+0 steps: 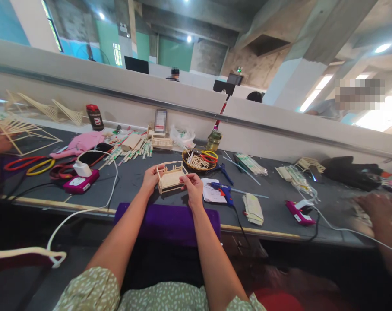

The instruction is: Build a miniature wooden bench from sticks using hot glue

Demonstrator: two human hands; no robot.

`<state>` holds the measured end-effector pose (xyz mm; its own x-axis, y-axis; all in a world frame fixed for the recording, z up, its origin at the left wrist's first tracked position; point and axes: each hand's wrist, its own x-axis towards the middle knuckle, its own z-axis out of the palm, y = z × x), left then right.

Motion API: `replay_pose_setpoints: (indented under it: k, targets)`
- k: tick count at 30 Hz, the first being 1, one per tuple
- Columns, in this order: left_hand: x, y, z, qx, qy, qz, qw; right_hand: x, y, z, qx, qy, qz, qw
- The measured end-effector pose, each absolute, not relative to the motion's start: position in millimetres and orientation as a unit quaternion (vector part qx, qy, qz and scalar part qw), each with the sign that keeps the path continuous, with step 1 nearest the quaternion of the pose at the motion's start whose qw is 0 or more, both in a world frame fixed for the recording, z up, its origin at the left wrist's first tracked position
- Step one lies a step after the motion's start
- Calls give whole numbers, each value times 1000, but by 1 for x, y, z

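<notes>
Nearest the viewer, a purple cloth [166, 222] drapes over the near edge of the dark worktable [134, 183]. Just beyond it, both hands hold a small stick-built model bed [170, 176] over the table surface. The left hand [150, 178] grips its left end, fingers curled around the frame; the right hand [192, 186] pinches the near right corner between thumb and fingertips.

The model looks light and fragile, so too hard a squeeze could snap a rail or pop a glued joint. The blue glue gun [222, 191] lies just right of the right hand on a paper sheet [212, 192], with its cord trailing off the near edge; a wrist brushing its nozzle, if hot, could burn, and a snag on the cord could drag it off. A white cable [95, 190] loops left of the left hand from a white charger [82, 168] on a magenta power bank [81, 182], and could catch an elbow.

Farther off, a woven basket of sticks [199, 160] sits behind the model, with a glass jar [213, 140] beyond it, and a second small stick frame [161, 140] lies to the far left. A red-capped bottle [94, 116] stands by the partition.

Its label, and the writing on the paper sheet, are too small to read. No brand is legible anywhere.

A co-worker's hand [375, 205] rests at the right edge.
</notes>
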<state>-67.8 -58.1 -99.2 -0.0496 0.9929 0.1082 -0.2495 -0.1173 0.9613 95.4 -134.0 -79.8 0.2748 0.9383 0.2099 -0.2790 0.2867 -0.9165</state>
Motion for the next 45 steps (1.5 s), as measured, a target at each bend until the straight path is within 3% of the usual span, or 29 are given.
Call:
replay_pose_setpoints:
  k: [12,21,33,45]
  targets:
    - [-61,-51,-101,457,345,545,612,97,-136,-87,-436,-435,423,665]
    - [-67,-50,-109,440,332,566,613,96,-131,-79,-459,-509,352,638]
    - [-66,-57,-108,435,351,584,589,67,-79,-61,-591,-620,214,470]
    - [-64,-55,-111,432,371,605,556,50,-71,-63,-656,-620,159,400]
